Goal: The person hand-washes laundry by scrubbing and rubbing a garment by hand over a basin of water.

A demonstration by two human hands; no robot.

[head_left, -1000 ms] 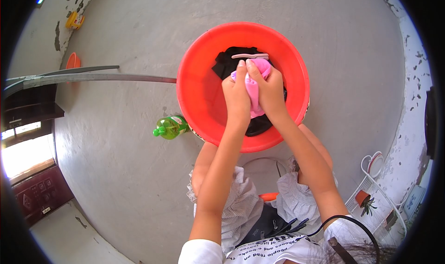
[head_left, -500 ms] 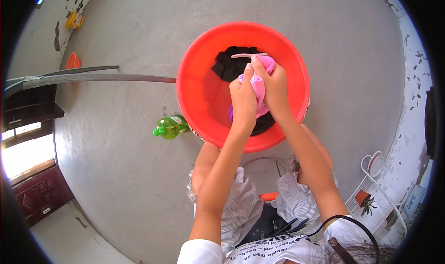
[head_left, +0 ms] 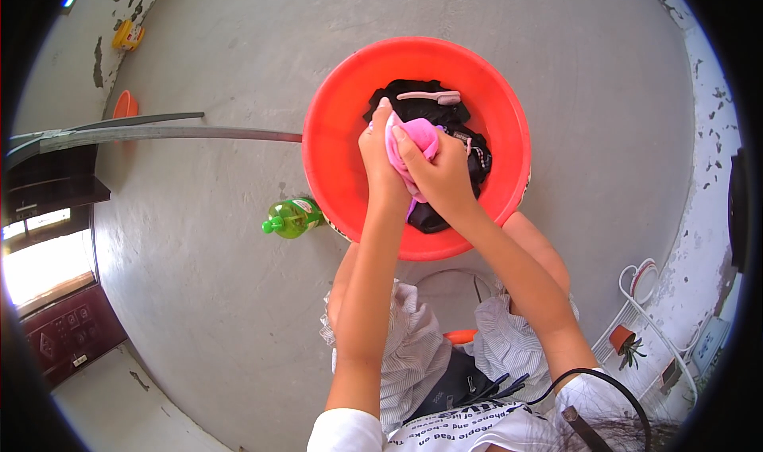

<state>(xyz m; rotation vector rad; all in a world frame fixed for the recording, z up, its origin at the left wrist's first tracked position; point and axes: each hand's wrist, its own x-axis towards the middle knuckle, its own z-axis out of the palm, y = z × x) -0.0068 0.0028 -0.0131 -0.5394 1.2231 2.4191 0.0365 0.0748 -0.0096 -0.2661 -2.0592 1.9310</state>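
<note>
A bunched pink cloth (head_left: 420, 138) is gripped between my two hands above a large red basin (head_left: 329, 150). My left hand (head_left: 381, 156) is closed around its left side, thumb up. My right hand (head_left: 447, 175) clasps it from the right, fingers wrapped round the fabric. A narrow purple edge hangs below the cloth. Black clothes (head_left: 397, 102) lie crumpled in the basin beneath and beyond my hands, partly hidden by them. On top of these rests a pale pink long-handled brush (head_left: 447, 98).
Just left of the basin a green bottle (head_left: 292, 218) stands on the grey floor (head_left: 214, 237). A grey strip-like bar (head_left: 175, 133) reaches the basin's left rim. A white rack (head_left: 628, 309) with a small potted plant (head_left: 624, 339) stands at the lower right.
Both hands have shifted left with the pink cloth, and the left hand has turned outward. More of the brush and the black clothes now shows.
</note>
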